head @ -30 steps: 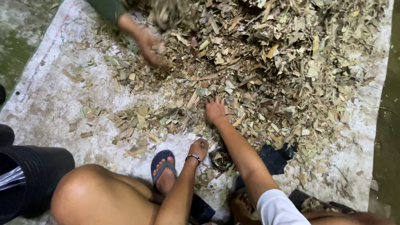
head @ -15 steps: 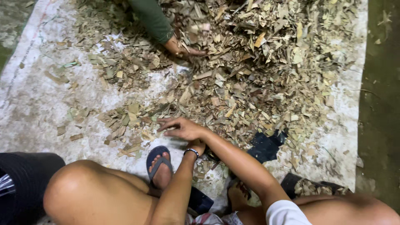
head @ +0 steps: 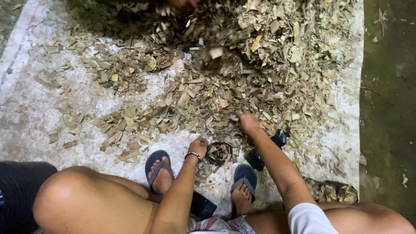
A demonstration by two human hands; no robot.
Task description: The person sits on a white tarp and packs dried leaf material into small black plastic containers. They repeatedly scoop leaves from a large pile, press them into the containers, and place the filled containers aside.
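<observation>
Since the earlier frames the co-worker's arm has withdrawn to 12 o'clock, only a blurred hand (head: pixel 180 3) cut off by the edge. The dry leaf pile (head: pixel 242 65) still covers the white sheet (head: pixel 26 112). The right hand (head: pixel 249 122) has shifted right into the leaves, fingers hidden. The left hand (head: pixel 198 146) has drawn back near a dark ring (head: pixel 218 152), fingers curled together; whether it holds anything, I cannot tell.

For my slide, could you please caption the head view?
Squatting person's left hand and right hand reach into chopped dry leaves on a white sheet.
</observation>
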